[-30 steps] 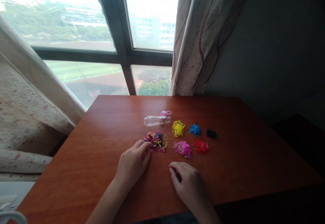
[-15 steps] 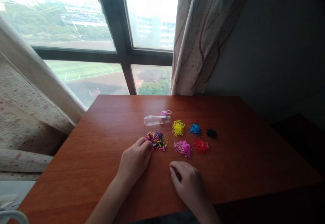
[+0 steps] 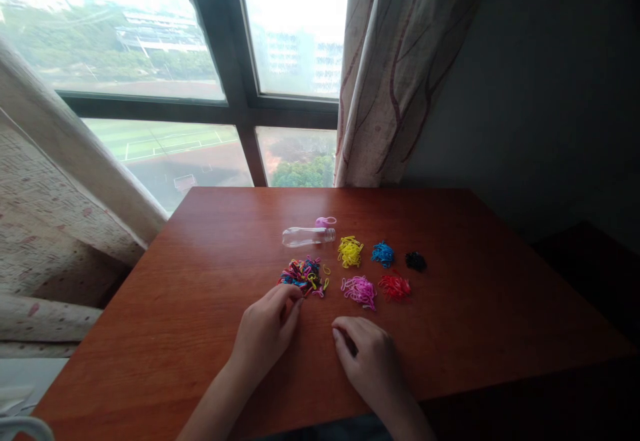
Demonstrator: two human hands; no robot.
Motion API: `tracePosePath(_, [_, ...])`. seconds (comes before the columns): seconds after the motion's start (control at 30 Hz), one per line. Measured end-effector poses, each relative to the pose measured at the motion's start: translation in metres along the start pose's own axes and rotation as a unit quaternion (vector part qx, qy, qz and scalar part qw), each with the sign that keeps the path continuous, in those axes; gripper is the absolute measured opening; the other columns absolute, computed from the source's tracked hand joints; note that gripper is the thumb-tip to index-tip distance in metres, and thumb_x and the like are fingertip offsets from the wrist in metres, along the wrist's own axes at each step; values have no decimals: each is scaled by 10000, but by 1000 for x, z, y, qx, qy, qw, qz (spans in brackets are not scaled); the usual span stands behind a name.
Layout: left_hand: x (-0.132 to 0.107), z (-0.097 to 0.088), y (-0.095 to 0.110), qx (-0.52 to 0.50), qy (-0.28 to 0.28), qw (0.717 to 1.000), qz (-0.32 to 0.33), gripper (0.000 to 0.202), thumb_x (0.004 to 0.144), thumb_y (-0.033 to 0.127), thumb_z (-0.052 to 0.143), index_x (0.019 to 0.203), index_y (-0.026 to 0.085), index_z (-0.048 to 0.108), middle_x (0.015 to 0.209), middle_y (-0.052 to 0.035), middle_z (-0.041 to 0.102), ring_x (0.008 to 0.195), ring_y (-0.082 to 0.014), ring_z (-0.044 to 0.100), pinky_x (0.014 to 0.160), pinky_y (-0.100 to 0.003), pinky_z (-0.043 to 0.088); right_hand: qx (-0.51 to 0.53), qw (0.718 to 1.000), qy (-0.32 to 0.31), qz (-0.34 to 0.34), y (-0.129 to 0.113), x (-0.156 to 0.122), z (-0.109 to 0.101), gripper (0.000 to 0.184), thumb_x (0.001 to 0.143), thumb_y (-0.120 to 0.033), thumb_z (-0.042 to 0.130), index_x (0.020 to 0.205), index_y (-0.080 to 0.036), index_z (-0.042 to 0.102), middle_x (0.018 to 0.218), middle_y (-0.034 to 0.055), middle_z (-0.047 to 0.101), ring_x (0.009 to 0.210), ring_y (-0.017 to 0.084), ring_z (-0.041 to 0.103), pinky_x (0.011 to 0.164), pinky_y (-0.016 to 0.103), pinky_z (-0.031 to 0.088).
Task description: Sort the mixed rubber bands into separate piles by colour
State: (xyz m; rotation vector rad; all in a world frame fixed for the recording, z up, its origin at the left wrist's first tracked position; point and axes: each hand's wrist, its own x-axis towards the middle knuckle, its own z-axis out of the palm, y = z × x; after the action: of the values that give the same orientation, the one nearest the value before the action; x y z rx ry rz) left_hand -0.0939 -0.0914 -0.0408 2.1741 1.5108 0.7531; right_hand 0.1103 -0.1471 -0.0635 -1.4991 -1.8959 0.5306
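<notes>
My left hand [image 3: 265, 331] rests on the wooden table [image 3: 200, 281], its fingers pinched together just below a mixed pile of small coloured rubber bands [image 3: 303, 276]; what the pinch holds is too small to see. To its right lies my right hand [image 3: 367, 354], loosely curled, knuckles up, below the pink pile [image 3: 359, 290]. Sorted piles sit beyond it: yellow [image 3: 350, 251], blue [image 3: 383, 254], black [image 3: 415, 261] and red [image 3: 395, 286].
A small clear bottle [image 3: 307, 236] lies on its side behind the mixed pile, with its pink cap [image 3: 325, 222] beside it. Curtains hang left [image 3: 60, 181] and right [image 3: 395, 74] of the window. A dark wall stands on the right.
My left hand has drawn back a little from the mixed pile toward me, fingers still pinched. My right hand has stayed where it was.
</notes>
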Motion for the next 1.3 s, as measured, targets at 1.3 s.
tracePosePath(1.3, [-7,0,0,-34,-49,997,54,153,940,270,483,962,234,630,898,-19,664,736,-138,637,682,-226,489,32,993,106,34,-6,18,-23,181,931,-254,492,879,-213,661,730,8,675,628,144,633,608,222,457])
